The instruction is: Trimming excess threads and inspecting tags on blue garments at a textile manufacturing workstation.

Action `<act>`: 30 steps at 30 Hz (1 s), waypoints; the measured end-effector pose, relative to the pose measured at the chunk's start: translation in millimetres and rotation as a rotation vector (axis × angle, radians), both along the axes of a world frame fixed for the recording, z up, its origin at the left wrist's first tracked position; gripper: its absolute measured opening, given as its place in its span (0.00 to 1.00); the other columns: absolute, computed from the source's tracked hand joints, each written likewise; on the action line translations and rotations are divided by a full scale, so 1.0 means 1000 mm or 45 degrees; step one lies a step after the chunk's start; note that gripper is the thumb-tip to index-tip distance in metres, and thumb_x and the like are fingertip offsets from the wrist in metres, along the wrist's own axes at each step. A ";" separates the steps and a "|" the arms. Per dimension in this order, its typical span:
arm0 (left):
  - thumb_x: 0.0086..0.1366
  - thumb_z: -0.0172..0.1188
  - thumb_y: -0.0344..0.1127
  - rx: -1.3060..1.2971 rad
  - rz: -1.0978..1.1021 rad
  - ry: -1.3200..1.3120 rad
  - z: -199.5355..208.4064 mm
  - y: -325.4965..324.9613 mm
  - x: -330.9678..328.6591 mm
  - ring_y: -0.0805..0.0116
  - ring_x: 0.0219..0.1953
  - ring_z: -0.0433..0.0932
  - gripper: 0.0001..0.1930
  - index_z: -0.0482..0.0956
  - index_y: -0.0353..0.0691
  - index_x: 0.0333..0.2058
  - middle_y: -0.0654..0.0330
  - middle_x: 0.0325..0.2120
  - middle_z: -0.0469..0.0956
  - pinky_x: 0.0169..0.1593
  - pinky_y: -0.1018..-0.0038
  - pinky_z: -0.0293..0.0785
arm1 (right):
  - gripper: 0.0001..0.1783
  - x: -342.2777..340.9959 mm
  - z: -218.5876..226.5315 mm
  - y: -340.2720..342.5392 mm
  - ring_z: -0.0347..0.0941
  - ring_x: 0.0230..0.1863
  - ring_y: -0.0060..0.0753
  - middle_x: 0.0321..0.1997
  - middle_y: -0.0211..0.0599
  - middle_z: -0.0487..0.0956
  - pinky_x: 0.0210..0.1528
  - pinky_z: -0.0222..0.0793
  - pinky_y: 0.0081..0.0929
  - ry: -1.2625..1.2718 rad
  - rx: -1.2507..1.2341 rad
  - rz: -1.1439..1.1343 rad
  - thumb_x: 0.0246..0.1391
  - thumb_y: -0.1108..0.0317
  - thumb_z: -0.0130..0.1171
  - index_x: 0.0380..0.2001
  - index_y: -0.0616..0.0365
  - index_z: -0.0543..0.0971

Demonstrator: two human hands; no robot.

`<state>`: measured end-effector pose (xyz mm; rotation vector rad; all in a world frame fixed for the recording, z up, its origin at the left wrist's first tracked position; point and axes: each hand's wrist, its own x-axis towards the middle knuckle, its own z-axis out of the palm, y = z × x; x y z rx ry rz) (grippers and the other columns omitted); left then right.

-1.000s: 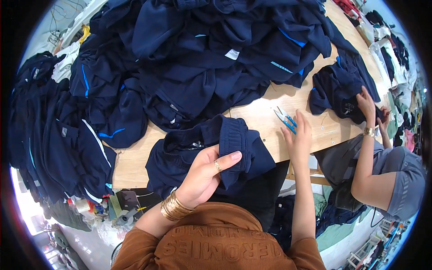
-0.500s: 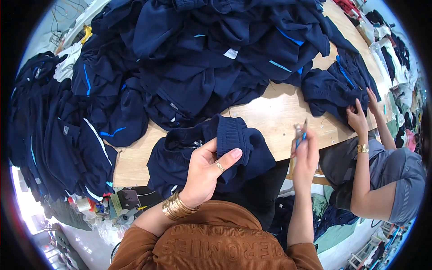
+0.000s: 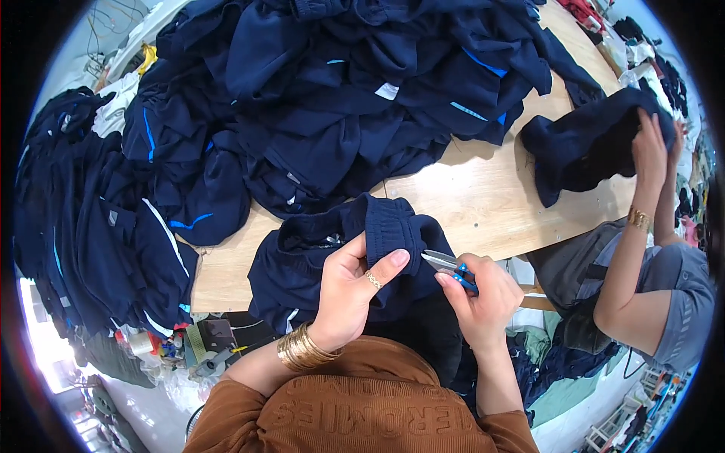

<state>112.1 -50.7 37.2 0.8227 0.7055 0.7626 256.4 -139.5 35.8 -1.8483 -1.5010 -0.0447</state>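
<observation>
My left hand (image 3: pixel 349 283) pinches navy elastic waistband (image 3: pixel 387 229), right hand (image 3: pixel 487 296) grips thread snips (image 3: pixel 445 262) beside it, no cut visible yet.

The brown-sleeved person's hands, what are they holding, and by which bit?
The left hand holds a navy fabric garment by its gathered waistband. The right hand holds pointed silver metal snips by their blue handles.

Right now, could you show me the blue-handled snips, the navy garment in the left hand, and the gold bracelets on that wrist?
Blue-handled snips (image 3: pixel 446 263): head view, on the metal blades.
Navy garment (image 3: pixel 387 228): head view, on the gathered waistband.
Gold bracelets (image 3: pixel 305 349): head view, middle of the stacked bands.
</observation>
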 end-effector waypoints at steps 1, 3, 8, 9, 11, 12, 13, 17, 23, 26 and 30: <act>0.58 0.59 0.28 -0.001 -0.003 0.000 0.000 0.000 0.000 0.80 0.38 0.71 0.12 0.75 0.31 0.40 0.64 0.35 0.75 0.46 0.82 0.67 | 0.16 0.000 0.000 0.000 0.67 0.18 0.31 0.17 0.31 0.69 0.21 0.62 0.23 0.000 0.001 0.000 0.38 0.60 0.67 0.26 0.57 0.74; 0.57 0.59 0.28 -0.001 -0.007 0.002 0.000 -0.001 0.000 0.80 0.38 0.71 0.12 0.74 0.31 0.40 0.64 0.36 0.75 0.46 0.82 0.67 | 0.16 0.000 -0.001 -0.001 0.67 0.18 0.31 0.18 0.31 0.69 0.21 0.62 0.23 -0.003 -0.003 0.003 0.38 0.59 0.67 0.26 0.58 0.74; 0.57 0.59 0.28 0.015 -0.003 -0.011 -0.001 -0.001 0.000 0.80 0.38 0.71 0.12 0.75 0.31 0.40 0.64 0.35 0.75 0.46 0.82 0.67 | 0.16 0.000 -0.001 0.001 0.67 0.18 0.31 0.18 0.31 0.69 0.20 0.62 0.23 -0.012 -0.006 -0.002 0.38 0.59 0.67 0.26 0.58 0.74; 0.57 0.59 0.28 0.015 -0.004 -0.010 -0.001 -0.001 0.001 0.80 0.38 0.71 0.12 0.75 0.31 0.40 0.64 0.35 0.75 0.46 0.82 0.67 | 0.16 -0.001 -0.001 0.001 0.66 0.18 0.31 0.17 0.31 0.69 0.20 0.62 0.23 -0.005 0.002 -0.003 0.39 0.59 0.67 0.26 0.58 0.74; 0.57 0.60 0.28 0.002 -0.005 -0.004 -0.001 -0.001 0.001 0.80 0.38 0.71 0.12 0.74 0.31 0.40 0.64 0.35 0.75 0.46 0.82 0.67 | 0.16 -0.001 0.000 0.002 0.66 0.17 0.31 0.17 0.31 0.68 0.20 0.61 0.23 -0.005 -0.003 -0.001 0.39 0.59 0.67 0.26 0.58 0.74; 0.57 0.60 0.28 0.003 -0.005 -0.003 -0.001 -0.001 0.001 0.80 0.38 0.71 0.12 0.74 0.31 0.40 0.64 0.35 0.75 0.46 0.82 0.67 | 0.16 -0.001 0.000 0.002 0.66 0.17 0.31 0.17 0.31 0.68 0.20 0.61 0.23 -0.005 -0.007 0.002 0.39 0.59 0.66 0.26 0.58 0.74; 0.57 0.60 0.28 0.002 -0.008 0.003 -0.001 -0.001 0.000 0.80 0.37 0.71 0.12 0.74 0.31 0.40 0.64 0.35 0.75 0.46 0.82 0.67 | 0.16 -0.002 0.000 0.002 0.66 0.17 0.31 0.17 0.31 0.68 0.20 0.61 0.23 -0.005 -0.006 0.002 0.39 0.59 0.66 0.26 0.58 0.74; 0.57 0.60 0.28 0.038 -0.020 0.014 0.000 -0.003 0.000 0.80 0.37 0.71 0.13 0.74 0.31 0.40 0.64 0.35 0.75 0.45 0.82 0.67 | 0.16 -0.002 0.000 0.000 0.66 0.17 0.30 0.17 0.31 0.68 0.20 0.61 0.23 -0.003 0.001 -0.006 0.40 0.59 0.66 0.26 0.58 0.74; 0.57 0.60 0.28 0.006 -0.053 0.057 -0.002 -0.002 0.002 0.81 0.37 0.71 0.12 0.75 0.31 0.40 0.64 0.34 0.75 0.45 0.82 0.67 | 0.14 0.000 0.001 -0.001 0.66 0.17 0.30 0.17 0.31 0.68 0.20 0.61 0.23 -0.014 -0.004 0.001 0.41 0.61 0.66 0.25 0.58 0.74; 0.57 0.60 0.29 0.019 -0.072 0.057 -0.002 -0.002 0.002 0.81 0.36 0.71 0.12 0.75 0.31 0.39 0.65 0.34 0.75 0.45 0.83 0.66 | 0.14 0.001 0.004 -0.004 0.66 0.17 0.30 0.17 0.31 0.69 0.19 0.60 0.23 0.000 -0.013 -0.013 0.41 0.61 0.65 0.25 0.58 0.74; 0.58 0.59 0.30 0.038 -0.067 0.034 0.002 -0.001 0.002 0.81 0.36 0.70 0.11 0.75 0.31 0.39 0.65 0.34 0.75 0.44 0.84 0.66 | 0.14 0.003 0.008 -0.005 0.66 0.17 0.30 0.17 0.31 0.68 0.19 0.60 0.23 0.016 -0.036 -0.026 0.41 0.61 0.65 0.25 0.58 0.75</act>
